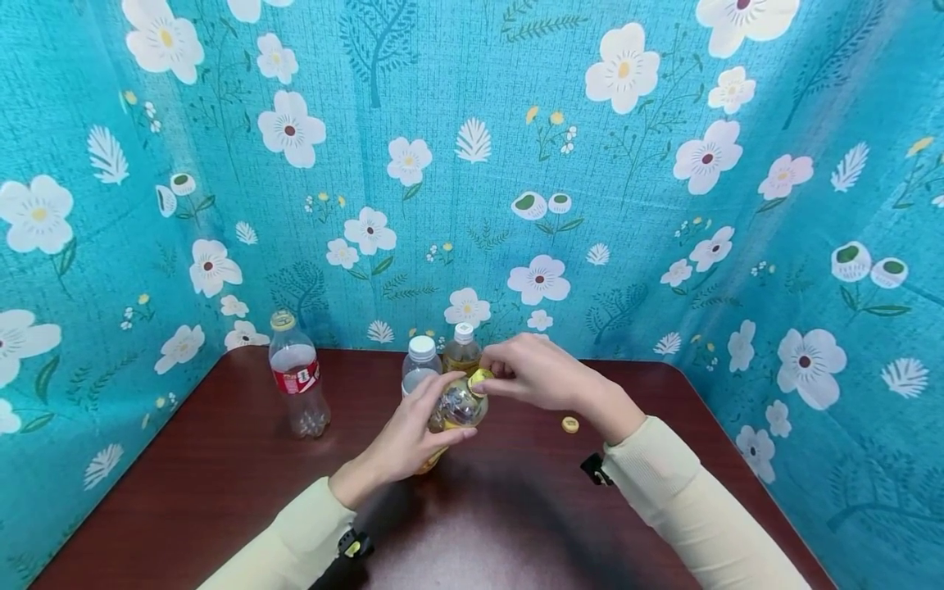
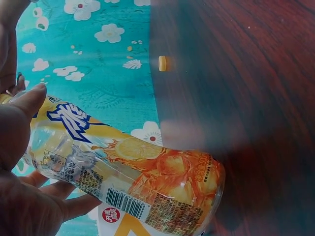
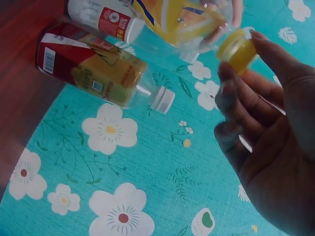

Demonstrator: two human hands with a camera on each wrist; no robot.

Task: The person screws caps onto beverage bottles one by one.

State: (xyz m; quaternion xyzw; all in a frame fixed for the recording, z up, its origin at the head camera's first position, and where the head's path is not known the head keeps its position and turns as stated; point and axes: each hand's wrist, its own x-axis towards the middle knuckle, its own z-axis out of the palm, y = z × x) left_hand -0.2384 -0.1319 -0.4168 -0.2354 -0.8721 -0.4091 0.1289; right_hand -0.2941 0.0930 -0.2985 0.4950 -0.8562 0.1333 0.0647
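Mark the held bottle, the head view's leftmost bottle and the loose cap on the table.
Held bottle (image 2: 129, 158): left wrist view, label at mid-body.
Leftmost bottle (image 1: 297, 378): head view, red label.
Loose cap (image 1: 570, 424): head view, upper face.

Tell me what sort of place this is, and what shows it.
Probably a curtained-off tabletop workspace: turquoise flower-printed fabric hangs around three sides of a dark reddish-brown, wood-look table, where a clear plastic bottle with a red label stands.

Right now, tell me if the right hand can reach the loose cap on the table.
Probably yes: the loose cap lies near the right hand on the table, with nothing standing between them. That hand pinches the yellow cap of the held bottle, though, so it would likely need to let go first.
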